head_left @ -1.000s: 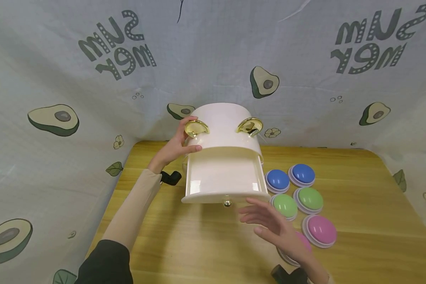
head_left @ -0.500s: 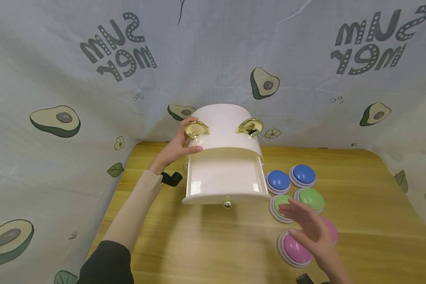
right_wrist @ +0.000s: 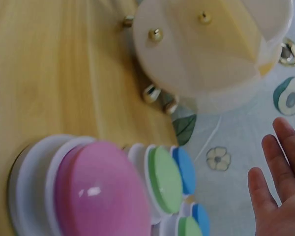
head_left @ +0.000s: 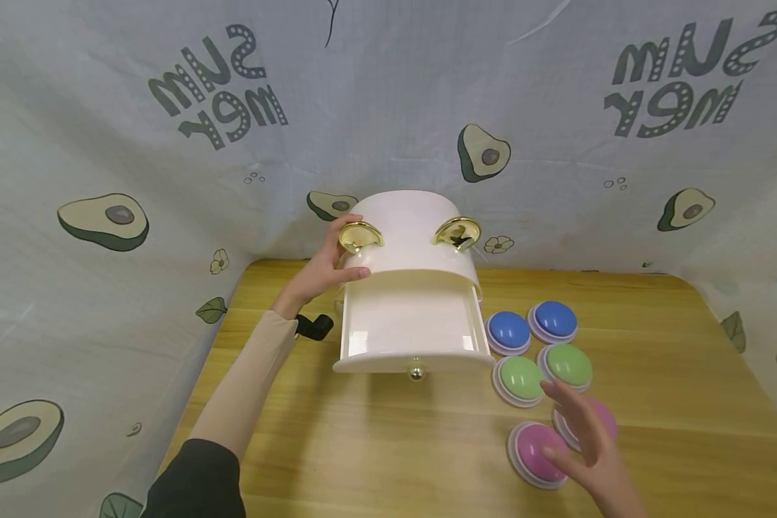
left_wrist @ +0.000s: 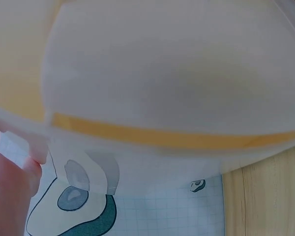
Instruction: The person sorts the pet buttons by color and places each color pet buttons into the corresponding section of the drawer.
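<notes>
A white rounded storage box [head_left: 404,223] with gold ears [head_left: 360,236] stands toward the back of the table. One drawer [head_left: 416,316] is pulled out, bare inside, with a gold knob [head_left: 416,373] on its front. My left hand [head_left: 317,277] holds the box's left side, fingers behind the ear and thumb on the front; the left wrist view shows its fingertips [left_wrist: 33,172] by the white shell. My right hand [head_left: 589,446] hovers with spread fingers over the pink domed buttons [head_left: 539,450], holding nothing. In the right wrist view its fingers [right_wrist: 280,162] are extended.
Green domed buttons [head_left: 521,378] and blue domed buttons [head_left: 509,330] stand in pairs behind the pink ones, right of the drawer. A wooden table [head_left: 362,453] lies beneath. Avocado-printed cloth [head_left: 388,86] hangs behind and at both sides.
My right hand has moved away from the drawer front, rightward and toward me, to above the pink buttons. The left hand and the pulled-out drawer stay as they were.
</notes>
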Available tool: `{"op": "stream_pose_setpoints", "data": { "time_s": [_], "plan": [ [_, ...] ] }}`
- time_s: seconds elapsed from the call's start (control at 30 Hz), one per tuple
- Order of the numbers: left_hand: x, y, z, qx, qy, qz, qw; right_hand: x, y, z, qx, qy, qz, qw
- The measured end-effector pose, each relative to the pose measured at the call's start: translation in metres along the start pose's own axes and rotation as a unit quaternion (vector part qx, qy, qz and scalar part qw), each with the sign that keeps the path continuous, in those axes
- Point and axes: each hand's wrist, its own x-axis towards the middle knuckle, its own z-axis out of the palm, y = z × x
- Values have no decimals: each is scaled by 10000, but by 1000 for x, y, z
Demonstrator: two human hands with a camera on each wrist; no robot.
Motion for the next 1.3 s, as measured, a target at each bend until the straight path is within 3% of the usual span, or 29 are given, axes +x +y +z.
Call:
{"op": "stream_pose_setpoints", "data": {
  "time_s": [0.13,0.4,0.67,1.17,1.3],
  "plan": [
    [0,0,0,29,-19,18,10000,-10,5,-5,-304,-14,414,9987],
    [0,-1,0,41,7,-66,10000,-27,27,-14,-423,-26,201,9989],
    [0,-2,0,106,-3,-40,9999,-49,51,-19,-598,-15,466,9971],
    [0,1,0,-52,32,-167,9998,-64,67,-13,-1725,332,824,9810],
    [0,-1,-1,-6,20,-115,9999,-65,67,-11,-1854,349,1206,9746]
  ]
}}
